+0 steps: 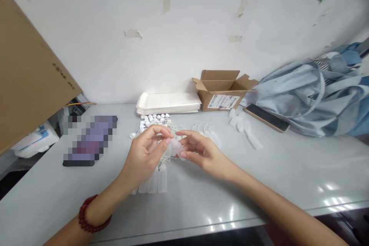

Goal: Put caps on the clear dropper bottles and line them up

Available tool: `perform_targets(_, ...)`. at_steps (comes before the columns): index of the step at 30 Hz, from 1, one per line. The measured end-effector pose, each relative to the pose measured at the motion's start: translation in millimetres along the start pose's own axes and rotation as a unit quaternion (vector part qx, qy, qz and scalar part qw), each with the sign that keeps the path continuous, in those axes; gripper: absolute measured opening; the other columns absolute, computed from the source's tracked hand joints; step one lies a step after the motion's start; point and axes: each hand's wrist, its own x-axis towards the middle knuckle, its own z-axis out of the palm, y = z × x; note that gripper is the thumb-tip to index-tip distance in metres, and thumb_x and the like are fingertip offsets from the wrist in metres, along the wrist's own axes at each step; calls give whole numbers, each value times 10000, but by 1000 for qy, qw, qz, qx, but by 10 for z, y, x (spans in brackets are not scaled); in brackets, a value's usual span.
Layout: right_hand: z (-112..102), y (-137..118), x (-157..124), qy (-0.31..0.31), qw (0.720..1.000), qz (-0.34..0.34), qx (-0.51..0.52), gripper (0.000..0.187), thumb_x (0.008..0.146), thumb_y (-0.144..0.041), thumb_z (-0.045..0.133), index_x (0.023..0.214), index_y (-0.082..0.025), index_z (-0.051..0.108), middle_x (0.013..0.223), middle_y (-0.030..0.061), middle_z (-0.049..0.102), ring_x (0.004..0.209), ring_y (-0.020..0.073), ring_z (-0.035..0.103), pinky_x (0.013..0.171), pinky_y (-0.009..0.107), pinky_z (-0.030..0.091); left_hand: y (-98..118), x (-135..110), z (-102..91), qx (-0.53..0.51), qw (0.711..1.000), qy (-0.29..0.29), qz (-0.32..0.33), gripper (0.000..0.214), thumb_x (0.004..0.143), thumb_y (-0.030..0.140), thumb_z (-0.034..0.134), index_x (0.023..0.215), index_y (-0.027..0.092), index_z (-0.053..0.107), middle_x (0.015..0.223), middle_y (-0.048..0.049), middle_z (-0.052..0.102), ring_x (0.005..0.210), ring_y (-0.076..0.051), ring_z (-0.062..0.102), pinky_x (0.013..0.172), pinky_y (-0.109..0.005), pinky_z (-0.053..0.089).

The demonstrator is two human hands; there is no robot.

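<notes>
A white wall (198, 19) with scraps of tape (166, 2) on it rises behind a pale grey worktop (282, 161). Over the worktop, the right hand (204, 150) has its fingers curled around a small translucent bottle (178, 150), thumb on the near side. The left hand (147, 150) meets it there, thumb and forefinger drawn together in a pinch at the bottle's upper end; whether a small part sits between those tips is too blurred to tell. This bottle looks to be partway through its handling.

Just beneath and nearer the person, a row of similar bottles (162, 180) lies side by side, partly covered by the left hand; at least one has a pointed top. Behind the right hand lies another group of bottles (215, 138), with thin curved strips (205, 127) at their tops. Just beyond the left hand, many white caps (155, 118) sit loose in a cluster, one stray cap (133, 135) apart from them. More translucent pieces (253, 140) lie scattered to the right, near a phone (266, 118).

Judging by the orderly groups beside so many loose caps, the work seems under way with a good part left; an exact count is not possible here. Farther out are a stack of white envelopes (170, 102), an open cardboard box (221, 98) and a heap of blue cloth (300, 92).
</notes>
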Motion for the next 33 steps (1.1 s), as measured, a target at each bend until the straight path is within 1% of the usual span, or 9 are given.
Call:
perform_targets(3,6,8,-4,5,1000,-8,-16,435,846,-164,590,1261,-209,468,1000,42,556,835,143,623,836,371,487,-12,14,-27,-69,996,-9,-59,21,872,202,591,865,218,580,920,2,586,893,-129,552,805,-246,420)
perform_targets(7,6,30,-3,7,1000,-12,-23,435,853,-174,589,1268,-223,467,1005,41,559,835,144,623,826,368,499,-17,55,-64,-178,976,-9,-127,68,829,180,629,830,211,568,868,9,577,893,-130,525,820,-245,388)
perform_targets(10,20,31,-4,-2,1000,-15,-25,428,859,-169,580,1269,-218,469,992,44,580,847,153,622,839,381,501,0,80,-70,-223,961,-18,-163,93,792,169,658,799,202,572,843,4,586,870,-134,528,817,-251,389)
perform_targets(13,35,13,-10,-5,999,-14,-29,429,859,-165,579,1270,-222,471,995,47,591,853,157,627,847,387,503,14,86,-63,-245,951,-18,-189,117,754,165,686,800,201,585,826,-1,597,853,-145,547,809,-264,402)
perform_targets(17,40,-9,-17,-4,999,-17,-34,426,860,-163,578,1267,-227,472,1003,48,600,851,157,628,843,387,506,2,94,-62,-256,945,-4,-202,116,752,173,696,804,201,596,807,-1,624,833,-132,551,796,-250,404)
perform_targets(23,51,0,-20,-3,999,-23,-33,429,853,-147,577,1265,-207,475,1000,52,590,839,151,619,842,381,506,-24,108,-32,-268,939,3,-215,130,753,188,716,802,192,595,794,0,645,820,-121,562,758,-234,404)
perform_targets(25,56,-3,-22,2,999,-23,-37,440,843,-138,584,1266,-199,477,995,49,580,828,145,617,840,377,507,-30,100,-10,-262,941,2,-216,128,759,204,719,800,191,598,809,-4,657,819,-122,570,756,-239,408)
perform_targets(28,63,-19,-27,7,998,-33,-44,452,840,-129,583,1273,-196,470,989,48,578,828,144,616,827,368,514,-45,81,16,-242,947,12,-212,125,762,215,725,809,190,612,831,-9,674,874,-135,589,800,-251,417)
perform_targets(33,74,-35,-51,11,997,-51,-57,469,854,-146,578,1294,-236,446,1007,45,596,861,158,622,842,384,518,-68,57,25,-205,956,36,-208,142,755,224,735,833,190,622,865,-24,683,889,-145,605,803,-254,438)
